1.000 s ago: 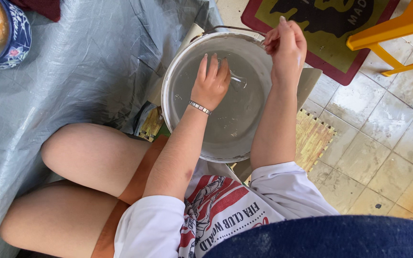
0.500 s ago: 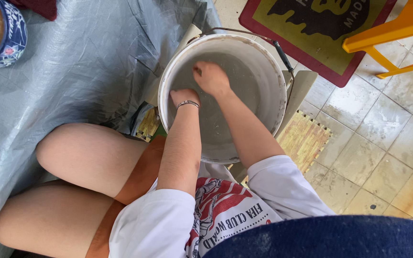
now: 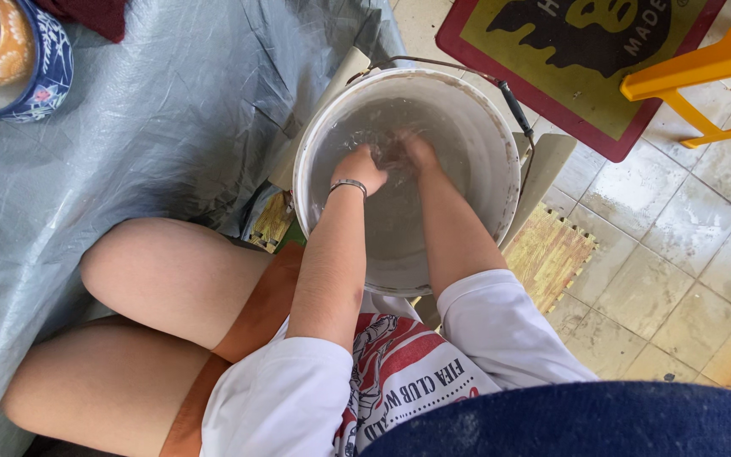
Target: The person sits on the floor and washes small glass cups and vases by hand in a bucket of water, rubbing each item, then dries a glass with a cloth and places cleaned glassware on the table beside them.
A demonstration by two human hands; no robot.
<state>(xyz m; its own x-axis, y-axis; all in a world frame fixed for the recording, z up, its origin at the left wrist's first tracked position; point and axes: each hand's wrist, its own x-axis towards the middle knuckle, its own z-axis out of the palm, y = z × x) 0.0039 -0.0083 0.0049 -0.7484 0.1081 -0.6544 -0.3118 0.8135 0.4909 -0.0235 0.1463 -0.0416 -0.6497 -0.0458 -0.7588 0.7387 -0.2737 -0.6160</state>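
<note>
Bucket (image 3: 501, 169): one, white, round, wire handle, on tiled floor between knees; holds cloudy water.
Left hand (image 3: 357, 169): in the water, clenched; contents of fist cannot be told; bracelet at wrist.
Right hand (image 3: 416, 152): submerged just beside left, grip unclear.
Sheet (image 3: 154, 127): one, grey plastic, left of bucket.
Bowl (image 3: 40, 76): one, blue-patterned, on sheet.
Mat (image 3: 552, 76): one, red-edged.

Both hands sit close together inside the white bucket (image 3: 319, 152); its wall rings them on every side, its wire handle (image 3: 513, 106) lies along the far-right rim, leaving only the way straight up open.
</note>
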